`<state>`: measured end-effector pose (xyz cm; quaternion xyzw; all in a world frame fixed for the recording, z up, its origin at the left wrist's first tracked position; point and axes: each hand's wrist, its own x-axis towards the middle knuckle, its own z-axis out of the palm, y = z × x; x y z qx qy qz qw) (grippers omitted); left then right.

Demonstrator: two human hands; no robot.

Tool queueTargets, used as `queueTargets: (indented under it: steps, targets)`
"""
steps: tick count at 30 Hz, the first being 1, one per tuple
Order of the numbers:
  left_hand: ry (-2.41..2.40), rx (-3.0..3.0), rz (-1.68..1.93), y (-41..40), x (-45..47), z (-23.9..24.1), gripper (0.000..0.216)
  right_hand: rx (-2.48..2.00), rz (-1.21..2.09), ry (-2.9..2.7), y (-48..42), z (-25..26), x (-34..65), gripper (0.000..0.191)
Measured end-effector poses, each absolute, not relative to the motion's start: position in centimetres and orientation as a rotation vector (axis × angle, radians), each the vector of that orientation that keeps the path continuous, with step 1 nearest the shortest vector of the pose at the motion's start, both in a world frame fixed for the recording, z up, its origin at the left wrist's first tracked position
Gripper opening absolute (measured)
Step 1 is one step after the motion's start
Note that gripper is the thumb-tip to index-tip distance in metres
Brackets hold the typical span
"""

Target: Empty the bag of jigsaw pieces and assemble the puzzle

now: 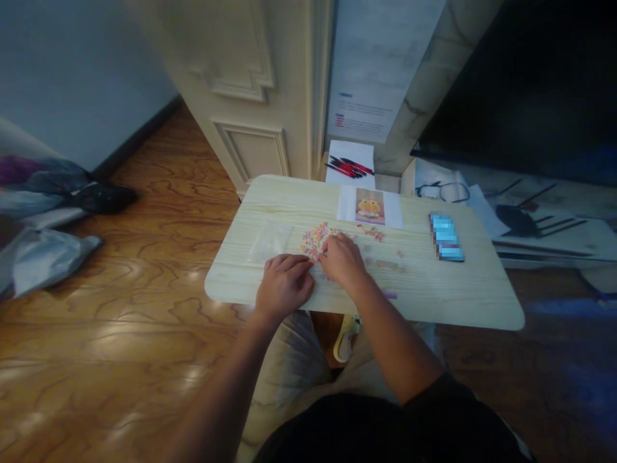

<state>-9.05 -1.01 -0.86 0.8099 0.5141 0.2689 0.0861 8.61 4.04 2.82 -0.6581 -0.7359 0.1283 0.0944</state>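
Small pastel pieces, pink, orange and yellow, lie in a loose pile (314, 236) on the pale wooden table (463, 292). At the pile's near edge my right hand (341, 258) has its fingertips pinched together. What they hold is too small to make out. My left hand (285, 286) rests palm down on its left, fingers closed and pointing to the same spot, almost touching the right fingertips. Whether it holds a piece is hidden. Some reddish pieces (372, 233) lie apart beyond my right hand. A clear plastic bag (270, 241) lies left of the pile.
A printed sheet (393, 209) with a yellow figure lies at the far edge. A phone (447, 238) is on the right, and a purple strip (389, 296) is near my right forearm. Beyond the table are red and black pens (349, 167) and glasses (453, 191).
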Motion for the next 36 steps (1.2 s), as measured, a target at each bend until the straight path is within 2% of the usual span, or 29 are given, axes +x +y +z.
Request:
queueTargets:
  steps: [6, 10, 15, 20, 31, 36]
  targets:
    - [1.534, 2.451, 0.789, -1.4, -9.0, -0.5, 0.028, -1.731, 0.519, -2.09, 3.6, 2.5, 9.3, 0.014]
    - [1.404, 2.509, 0.737, -2.2, -7.0, 0.2, 0.028, -1.53, 0.609, -1.921, 3.1, 2.6, 14.0, 0.016]
    - [1.191, 2.605, 0.643, -2.1, -1.7, 0.8, 0.039, -1.685, 0.56, -1.903, 1.7, 3.0, 21.7, 0.023]
    - [1.106, 2.665, 0.554, -0.6, 1.8, 0.9, 0.055, -1.738, 0.554, -2.016, 0.9, 2.9, 23.5, 0.021]
    - [1.155, 2.667, 0.468, -0.7, 2.1, 1.0, 0.055, -1.806, 0.483, -2.105, 1.3, 2.6, 22.5, 0.024]
    - [1.156, 2.639, 0.48, -0.7, 2.1, 0.9, 0.057, -1.803, 0.436, -2.066, 1.5, 1.9, 22.3, 0.018]
